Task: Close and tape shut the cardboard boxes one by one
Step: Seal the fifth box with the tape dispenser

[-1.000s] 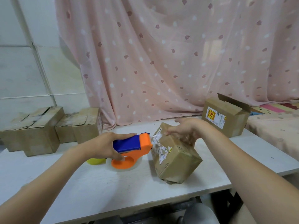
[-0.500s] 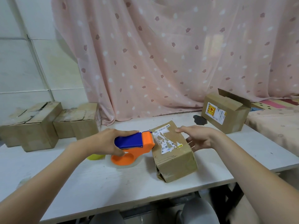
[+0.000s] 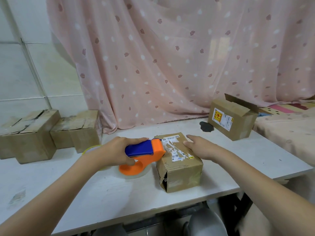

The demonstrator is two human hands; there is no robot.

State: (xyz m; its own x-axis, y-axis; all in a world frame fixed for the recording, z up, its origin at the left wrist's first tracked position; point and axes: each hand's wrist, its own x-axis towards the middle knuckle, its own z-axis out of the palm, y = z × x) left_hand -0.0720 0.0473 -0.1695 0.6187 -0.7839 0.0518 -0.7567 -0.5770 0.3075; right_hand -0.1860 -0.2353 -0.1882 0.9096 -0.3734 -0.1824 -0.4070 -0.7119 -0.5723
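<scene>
Box [image 3: 179,160]: near table [image 3: 85,188] edge, front flap torn. Right hand [image 3: 198,147]: flat on box top, fingers straight. Left hand [image 3: 117,150]: gripping dispenser [image 3: 144,155] (nose at box's left top edge). Far right: open box [image 3: 232,119]. Far left: closed boxes [image 3: 51,130].

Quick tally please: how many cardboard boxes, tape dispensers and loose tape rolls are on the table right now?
Cardboard boxes: 4
Tape dispensers: 1, gripped by the left hand
Loose tape rolls: 1, yellow, partly hidden
Total: 6
</scene>
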